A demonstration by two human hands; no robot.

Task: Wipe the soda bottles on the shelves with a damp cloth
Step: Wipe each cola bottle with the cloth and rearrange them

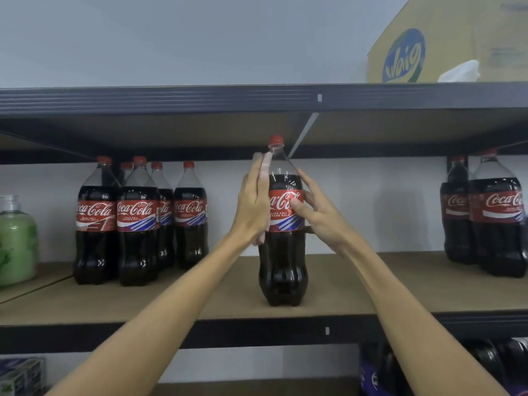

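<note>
A soda bottle (283, 267) with a red cap is seen standing upright on the brown shelf (357, 284) at the centre of the frame, apart from the others. The left hand (253, 207) is laid flat against the bottle's left side, fingers straight and pressed together, and a pale pink cloth (267, 165) is trapped between palm and bottle. The right hand (323, 215) is spread, its thumb set on the red label and its fingers resting on the bottle's right side. A cluster of bottles (137, 224) is placed at left, beside a green jar (17, 244); two more bottles (500, 224) are kept at far right. A cardboard box (445, 41) is stored on the shelf above, upper right
</note>
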